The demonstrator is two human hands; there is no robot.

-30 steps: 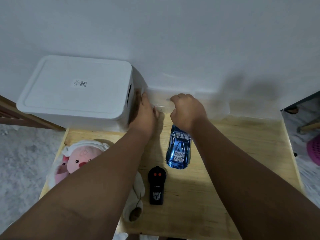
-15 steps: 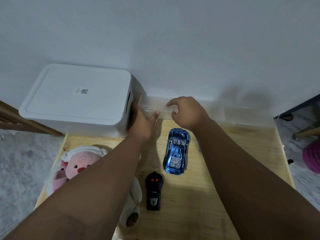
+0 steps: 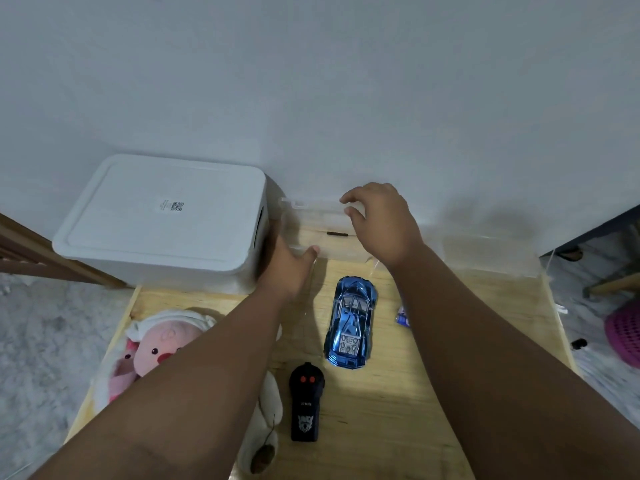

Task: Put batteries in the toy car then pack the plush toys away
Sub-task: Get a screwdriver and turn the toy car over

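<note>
A shiny blue toy car (image 3: 350, 323) lies mid-table, nose toward me, with a black remote (image 3: 305, 403) just in front of it. Pink plush toys (image 3: 156, 348) lie at the table's left edge, partly under my left forearm, and a white plush (image 3: 266, 427) lies beside the remote. At the back stands a small clear plastic box (image 3: 318, 233). My left hand (image 3: 289, 268) holds its left front corner, thumb on the rim. My right hand (image 3: 381, 220) pinches its clear lid (image 3: 311, 204), which is raised. A small blue packet (image 3: 401, 315) peeks out by my right forearm.
A large white lidded storage bin (image 3: 162, 220) stands at the back left against the wall. Another clear container (image 3: 488, 252) sits at the back right. The wooden table (image 3: 381, 410) ends at both sides over grey floor; a pink basket (image 3: 623, 337) is on the floor, right.
My right hand has lifted the clear box's lid upward and back. My left hand has stayed at the box's left corner. The blue packet has come into sight.
</note>
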